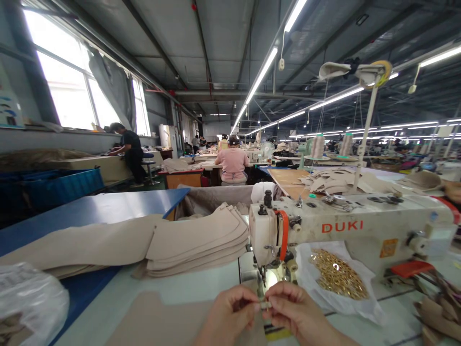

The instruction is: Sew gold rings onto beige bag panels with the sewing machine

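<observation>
My left hand [230, 312] and my right hand [293, 310] meet at the bottom of the head view, just in front of the needle of a white DUKI sewing machine [345, 228]. Both pinch a small pale strip piece [265, 304] between their fingertips. A flat beige fabric piece [158, 319] lies on the table under my left hand. A white bag of small gold metal rings [337, 275] sits just right of the needle, under the machine arm.
A stack of cut beige fabric pieces [201, 240] lies left of the machine, with longer pieces [82, 245] beside it on the blue table. A clear plastic bag [29, 298] sits at the lower left. Thread cones [317, 146] stand behind. Other people sit at distant machines.
</observation>
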`<action>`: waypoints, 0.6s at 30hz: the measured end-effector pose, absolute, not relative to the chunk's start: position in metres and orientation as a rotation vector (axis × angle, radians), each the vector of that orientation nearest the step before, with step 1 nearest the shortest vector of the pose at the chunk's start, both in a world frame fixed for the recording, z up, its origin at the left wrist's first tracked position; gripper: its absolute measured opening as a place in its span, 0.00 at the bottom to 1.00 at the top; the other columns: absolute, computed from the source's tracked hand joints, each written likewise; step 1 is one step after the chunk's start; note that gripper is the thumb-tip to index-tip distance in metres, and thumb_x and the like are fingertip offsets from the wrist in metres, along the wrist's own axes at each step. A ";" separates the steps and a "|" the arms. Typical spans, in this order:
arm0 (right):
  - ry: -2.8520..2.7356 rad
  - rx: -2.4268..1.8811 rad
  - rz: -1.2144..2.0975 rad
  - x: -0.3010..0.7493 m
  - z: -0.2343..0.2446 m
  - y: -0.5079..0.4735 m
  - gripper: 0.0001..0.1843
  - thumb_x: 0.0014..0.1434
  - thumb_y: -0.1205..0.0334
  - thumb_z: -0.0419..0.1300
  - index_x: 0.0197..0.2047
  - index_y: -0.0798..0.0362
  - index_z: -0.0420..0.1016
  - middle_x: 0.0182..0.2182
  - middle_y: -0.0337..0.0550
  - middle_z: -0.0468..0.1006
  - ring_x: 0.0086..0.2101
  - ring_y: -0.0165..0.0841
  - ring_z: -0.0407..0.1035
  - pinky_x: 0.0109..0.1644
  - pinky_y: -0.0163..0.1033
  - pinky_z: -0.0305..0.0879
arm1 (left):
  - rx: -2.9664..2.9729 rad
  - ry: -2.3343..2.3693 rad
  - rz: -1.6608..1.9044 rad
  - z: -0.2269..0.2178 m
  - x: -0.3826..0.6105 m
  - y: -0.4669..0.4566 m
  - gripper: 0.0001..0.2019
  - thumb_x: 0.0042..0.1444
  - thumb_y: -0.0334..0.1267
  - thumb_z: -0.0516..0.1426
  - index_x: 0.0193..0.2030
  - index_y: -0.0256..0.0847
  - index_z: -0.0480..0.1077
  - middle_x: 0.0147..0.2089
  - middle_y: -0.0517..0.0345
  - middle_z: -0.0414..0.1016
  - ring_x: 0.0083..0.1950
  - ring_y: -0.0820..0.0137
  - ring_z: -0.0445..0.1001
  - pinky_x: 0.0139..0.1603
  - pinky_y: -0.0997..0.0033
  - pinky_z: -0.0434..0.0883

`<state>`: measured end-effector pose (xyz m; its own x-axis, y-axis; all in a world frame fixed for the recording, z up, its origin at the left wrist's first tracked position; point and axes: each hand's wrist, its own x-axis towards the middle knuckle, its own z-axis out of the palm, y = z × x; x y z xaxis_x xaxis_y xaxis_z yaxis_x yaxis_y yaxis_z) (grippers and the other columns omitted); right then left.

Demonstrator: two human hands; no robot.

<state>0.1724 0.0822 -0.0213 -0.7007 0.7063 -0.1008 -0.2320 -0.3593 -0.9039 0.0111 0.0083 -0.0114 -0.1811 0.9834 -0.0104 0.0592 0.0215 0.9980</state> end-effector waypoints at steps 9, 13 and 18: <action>-1.610 -0.632 1.898 0.167 -0.019 0.090 0.24 0.40 0.43 0.70 0.30 0.55 0.76 0.23 0.40 0.75 0.26 0.32 0.72 0.32 0.35 0.68 | 1.033 1.342 1.312 -0.008 0.012 0.011 0.25 0.30 0.57 0.68 0.22 0.39 0.65 0.16 0.67 0.65 0.16 0.78 0.61 0.20 0.75 0.61; -1.613 -0.671 1.988 0.160 -0.017 0.085 0.23 0.36 0.47 0.73 0.25 0.56 0.72 0.18 0.35 0.72 0.21 0.27 0.69 0.29 0.32 0.66 | 1.031 1.322 1.292 -0.007 0.014 0.008 0.26 0.28 0.57 0.68 0.22 0.39 0.64 0.16 0.67 0.66 0.15 0.79 0.61 0.19 0.76 0.60; -1.427 -0.720 2.067 0.158 -0.016 0.080 0.22 0.35 0.51 0.74 0.26 0.56 0.72 0.20 0.36 0.75 0.22 0.26 0.69 0.30 0.32 0.66 | 0.849 1.243 1.301 -0.011 0.010 0.009 0.27 0.33 0.61 0.65 0.26 0.38 0.67 0.19 0.62 0.71 0.18 0.76 0.67 0.20 0.76 0.63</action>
